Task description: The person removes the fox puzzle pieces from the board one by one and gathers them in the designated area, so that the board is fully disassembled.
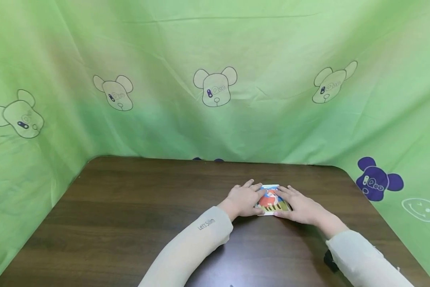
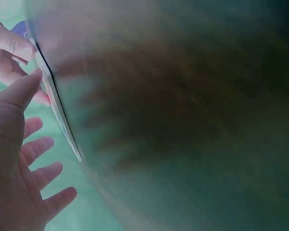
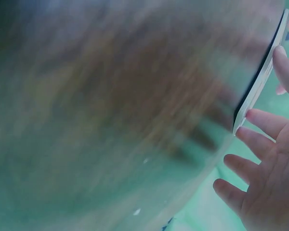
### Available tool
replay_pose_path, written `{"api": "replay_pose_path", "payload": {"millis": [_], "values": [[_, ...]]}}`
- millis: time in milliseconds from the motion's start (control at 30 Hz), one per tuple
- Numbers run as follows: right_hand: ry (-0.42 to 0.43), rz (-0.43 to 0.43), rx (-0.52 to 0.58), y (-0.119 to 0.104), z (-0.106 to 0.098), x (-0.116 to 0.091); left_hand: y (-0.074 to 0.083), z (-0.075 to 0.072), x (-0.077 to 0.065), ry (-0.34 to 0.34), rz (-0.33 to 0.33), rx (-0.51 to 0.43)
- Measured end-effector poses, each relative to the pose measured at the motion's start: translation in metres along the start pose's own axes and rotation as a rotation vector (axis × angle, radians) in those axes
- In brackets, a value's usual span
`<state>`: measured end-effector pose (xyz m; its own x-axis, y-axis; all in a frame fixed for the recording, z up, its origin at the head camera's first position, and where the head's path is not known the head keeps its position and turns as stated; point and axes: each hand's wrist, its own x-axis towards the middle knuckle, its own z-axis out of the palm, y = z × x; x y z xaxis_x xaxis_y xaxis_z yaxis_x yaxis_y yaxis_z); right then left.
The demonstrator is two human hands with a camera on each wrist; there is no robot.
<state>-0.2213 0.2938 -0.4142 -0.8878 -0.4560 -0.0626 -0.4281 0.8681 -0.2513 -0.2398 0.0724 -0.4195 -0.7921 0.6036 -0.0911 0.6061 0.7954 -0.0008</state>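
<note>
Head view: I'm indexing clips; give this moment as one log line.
left hand: touches picture panel's left side | right hand: touches right side | panel: on table

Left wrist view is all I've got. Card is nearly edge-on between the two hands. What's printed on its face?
Observer: Head view: the card has a red-and-white figure over green, with blue above.

Operator: Where is it relative to the table?

Observer: Head view: right of the middle of the brown table, as that camera sees it.

Operator: Right grip, little finger: on the card?

Observer: No. Right wrist view: the little finger is spread away from the card's edge.
</note>
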Motion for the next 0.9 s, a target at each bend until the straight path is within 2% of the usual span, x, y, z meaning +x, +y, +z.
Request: {"api": "replay_pose_path", "payload": {"millis": [333,567,900], "values": [[-0.004,-0.026,-0.026,-0.016,0.001,-0.001,-0.016,0.005,-0.011,-0.047,-0.010,-0.037],[-0.022,-0.037,-0.045,-0.023,0.001,-0.001,-0.026,0.003,-0.020,-0.071,0.016,-0.064],[-0.031,-0.086,-0.027,-0.031,0.004,-0.001,-0.035,0.005,-0.037,-0.105,0.026,-0.054]]}}
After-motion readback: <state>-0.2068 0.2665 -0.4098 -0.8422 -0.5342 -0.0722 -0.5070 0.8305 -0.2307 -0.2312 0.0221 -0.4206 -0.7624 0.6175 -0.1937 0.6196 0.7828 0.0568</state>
